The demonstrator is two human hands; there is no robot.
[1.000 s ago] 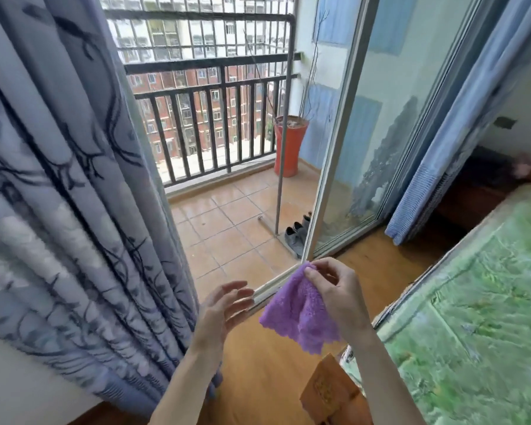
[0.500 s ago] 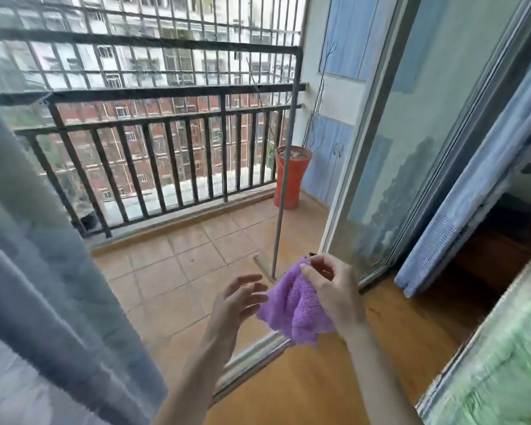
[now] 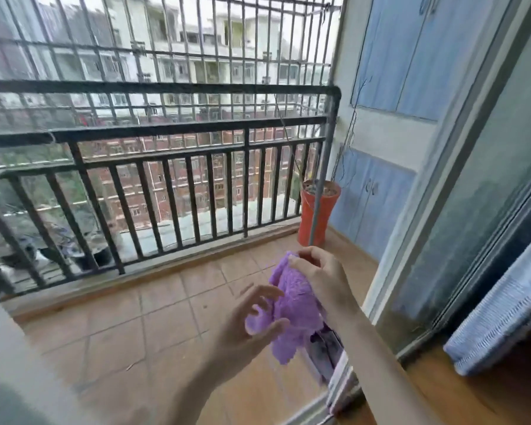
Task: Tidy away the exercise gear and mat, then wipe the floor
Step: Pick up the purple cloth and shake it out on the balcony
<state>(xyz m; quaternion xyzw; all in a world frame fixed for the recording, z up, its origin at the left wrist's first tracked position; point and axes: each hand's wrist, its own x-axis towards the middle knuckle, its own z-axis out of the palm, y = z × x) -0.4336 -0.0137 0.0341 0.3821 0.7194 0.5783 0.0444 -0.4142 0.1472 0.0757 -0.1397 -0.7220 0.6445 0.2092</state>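
Note:
A purple cleaning cloth [image 3: 298, 314] hangs in front of me at the balcony doorway. My right hand [image 3: 322, 277] pinches its top edge between thumb and fingers. My left hand [image 3: 252, 320] is just left of the cloth, fingers spread and slightly bent, the thumb touching the cloth's lower left part. No exercise gear or mat is in view.
The tiled balcony floor [image 3: 141, 326] lies ahead, closed off by a black railing [image 3: 172, 185]. An orange plant pot [image 3: 318, 210] and a metal pole [image 3: 322, 167] stand at the right. A sliding glass door [image 3: 460, 240], its floor track [image 3: 341, 391] and a blue curtain [image 3: 497, 317] are on the right.
The view has moved forward through the doorway onto the balcony; the patterned curtain and the bed have left the view. My left hand has come closer to the cloth and now touches it.

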